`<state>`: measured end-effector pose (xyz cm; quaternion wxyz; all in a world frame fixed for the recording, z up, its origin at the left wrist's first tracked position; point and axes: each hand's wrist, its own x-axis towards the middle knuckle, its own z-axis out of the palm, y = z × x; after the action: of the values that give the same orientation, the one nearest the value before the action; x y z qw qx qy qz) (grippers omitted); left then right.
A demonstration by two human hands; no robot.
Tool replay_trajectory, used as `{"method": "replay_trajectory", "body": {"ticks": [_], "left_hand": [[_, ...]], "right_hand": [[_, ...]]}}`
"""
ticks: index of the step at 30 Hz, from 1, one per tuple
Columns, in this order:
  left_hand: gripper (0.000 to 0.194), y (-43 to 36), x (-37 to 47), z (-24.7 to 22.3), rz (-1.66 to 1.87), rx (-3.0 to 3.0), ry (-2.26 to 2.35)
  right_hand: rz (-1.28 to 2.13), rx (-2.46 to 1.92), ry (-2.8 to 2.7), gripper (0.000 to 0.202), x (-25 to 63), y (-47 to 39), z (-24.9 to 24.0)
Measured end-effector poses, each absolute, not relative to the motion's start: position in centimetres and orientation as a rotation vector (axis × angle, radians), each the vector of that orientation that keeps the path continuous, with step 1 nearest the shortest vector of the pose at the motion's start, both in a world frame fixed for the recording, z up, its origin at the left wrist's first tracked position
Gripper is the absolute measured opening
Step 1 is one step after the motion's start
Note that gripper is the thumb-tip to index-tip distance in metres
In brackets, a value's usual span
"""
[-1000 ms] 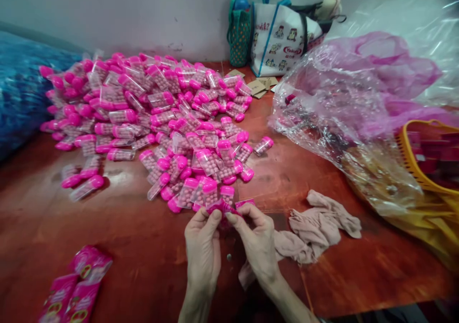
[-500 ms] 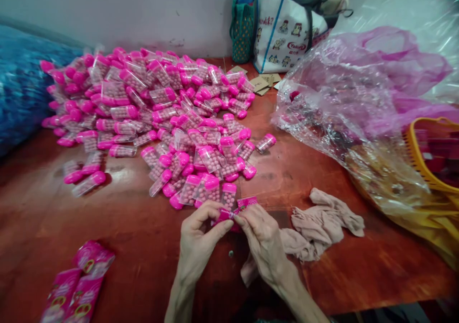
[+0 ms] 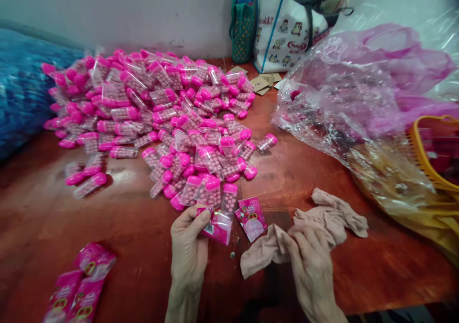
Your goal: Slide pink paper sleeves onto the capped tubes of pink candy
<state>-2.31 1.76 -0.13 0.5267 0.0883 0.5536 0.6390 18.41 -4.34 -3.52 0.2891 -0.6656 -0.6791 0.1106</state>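
Observation:
My left hand [image 3: 190, 239] pinches a small pink printed plastic sleeve [image 3: 219, 228] between thumb and fingers, just in front of the pile of clear candy bottles [image 3: 172, 81] with pink caps. A second pink sleeve [image 3: 251, 218] lies flat on the table to the right of it. Over the crumpled beige cloth [image 3: 267, 250], my right hand [image 3: 310, 253] has its fingers curled onto the fabric, gripping it. Several more pink sleeves [image 3: 84, 292] lie overlapping at the lower left. One small grey-green bit [image 3: 233, 254] sits on the table between my hands.
A blue plastic bag [image 3: 28, 88] bulges at the left edge. Clear and pink plastic bags [image 3: 344, 83] spread over the right side, beside a yellow basket [image 3: 419, 155]. Against the wall stand a white tote bag [image 3: 283, 36] and a green bottle holder [image 3: 242, 36], near cardboard pieces [image 3: 261, 83].
My hands have moved apart. The left keeps the pink sleeve and has turned it flat; the right has let go and moved right onto the cloth. The sleeve on the table is uncovered.

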Motion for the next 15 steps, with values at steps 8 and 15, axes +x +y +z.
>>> {"method": "replay_trajectory", "body": {"ticks": [8, 15], "left_hand": [[0.022, 1.3, -3.3, -0.6, 1.636, 0.142, 1.374], [0.022, 1.3, -4.8, -0.8, 1.720, 0.155, 1.380]], "right_hand": [[0.312, -1.865, -2.033, 0.043, 9.6, 2.9, -1.0], [0.417, -1.742, -1.937, 0.041, 7.6, 2.0, -2.5]]}}
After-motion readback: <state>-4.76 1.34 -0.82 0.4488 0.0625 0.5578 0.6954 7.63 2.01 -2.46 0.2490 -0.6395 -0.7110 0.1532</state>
